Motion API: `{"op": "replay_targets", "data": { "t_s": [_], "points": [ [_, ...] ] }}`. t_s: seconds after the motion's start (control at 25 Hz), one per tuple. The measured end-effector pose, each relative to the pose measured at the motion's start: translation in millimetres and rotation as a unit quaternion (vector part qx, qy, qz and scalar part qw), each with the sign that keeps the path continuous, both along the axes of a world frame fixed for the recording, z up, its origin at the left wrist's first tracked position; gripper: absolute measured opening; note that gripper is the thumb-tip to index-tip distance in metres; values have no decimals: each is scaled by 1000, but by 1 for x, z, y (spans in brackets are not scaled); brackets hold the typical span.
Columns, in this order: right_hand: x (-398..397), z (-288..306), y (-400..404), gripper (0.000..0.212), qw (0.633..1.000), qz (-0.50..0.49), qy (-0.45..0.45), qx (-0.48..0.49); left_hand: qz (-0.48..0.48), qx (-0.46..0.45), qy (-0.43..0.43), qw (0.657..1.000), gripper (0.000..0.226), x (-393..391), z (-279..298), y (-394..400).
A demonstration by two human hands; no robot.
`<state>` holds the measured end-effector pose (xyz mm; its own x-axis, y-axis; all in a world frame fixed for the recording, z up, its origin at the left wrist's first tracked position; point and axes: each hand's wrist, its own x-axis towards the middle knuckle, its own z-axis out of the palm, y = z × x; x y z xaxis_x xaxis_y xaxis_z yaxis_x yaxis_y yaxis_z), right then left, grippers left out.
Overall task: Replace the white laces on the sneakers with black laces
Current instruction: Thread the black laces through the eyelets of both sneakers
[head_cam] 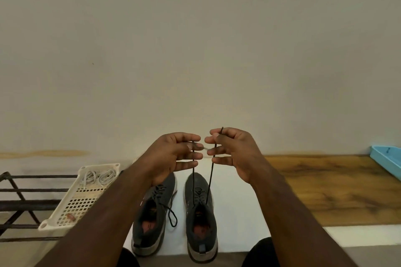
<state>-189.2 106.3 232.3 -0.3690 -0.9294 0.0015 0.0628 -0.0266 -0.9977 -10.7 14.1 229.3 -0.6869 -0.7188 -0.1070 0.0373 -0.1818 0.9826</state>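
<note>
pale, bare wall fills most of what's ahead, with a white surface [236, 201] low down where the pair of sneakers sits.

the right sneaker [201, 219] stands toe-away at about 6 o'clock of the scene, already threaded with a black lace [210, 180]. its two ends rise taut from the top eyelets to the raised hands. the left hand [173, 158] sits at 11 o'clock from that shoe, thumb and forefinger pinching one end, the other fingers straight and fanned out. the right hand [230, 151] is at 1 o'clock, thumb and forefinger pinching the other end, whose tip pokes up above the fingers; the rest of its fingers are loosely spread. the two hands nearly touch at the fingertips.

the left sneaker [152, 214] lies just beside, at 9 o'clock, laced in black, a loose loop trailing between the shoes.

further out at 9 o'clock, a cream perforated tray [73, 206] holds coiled white laces [99, 176] and rests on a dark metal rack [26, 201]. at 3 o'clock runs a wooden board [325, 191], with a blue tray [386, 158] at its far edge.
</note>
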Motion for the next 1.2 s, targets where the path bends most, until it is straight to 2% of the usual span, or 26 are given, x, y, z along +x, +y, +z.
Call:
{"op": "replay_targets", "data": {
  "t_s": [0.08,0.2,0.32,0.56,0.68,0.84,0.92,1.0,1.12,1.2],
  "points": [
    [6,0,-5,14,996,-66,52,-14,38,-67,-20,997,15,-2,4,4],
    [13,-5,-16,9,980,-134,142,-43,115,-148,-57,981,16,-14,8,5],
    [20,-4,-24,21,975,-147,152,-66,142,-188,-53,970,15,-26,14,4],
    [19,0,-34,25,972,-140,181,-61,127,-123,-42,983,15,-34,25,-3],
    [20,2,-37,23,969,-121,206,-67,130,-136,-48,981,15,-35,26,-3],
    [-4,-9,-22,13,982,-121,128,-68,195,-102,-32,975,28,-23,11,-14],
    [-23,-31,-11,10,980,-148,135,-20,226,-86,-60,968,28,-10,-11,-21],
    [-40,-66,-3,12,958,-170,217,72,247,-92,-112,958,17,2,-44,-26],
    [-51,-124,3,14,910,-118,344,198,245,-128,-213,937,24,8,-97,-27],
    [-47,-156,1,14,891,-77,378,239,188,-185,-312,913,18,2,-129,-23]
  ]
}}
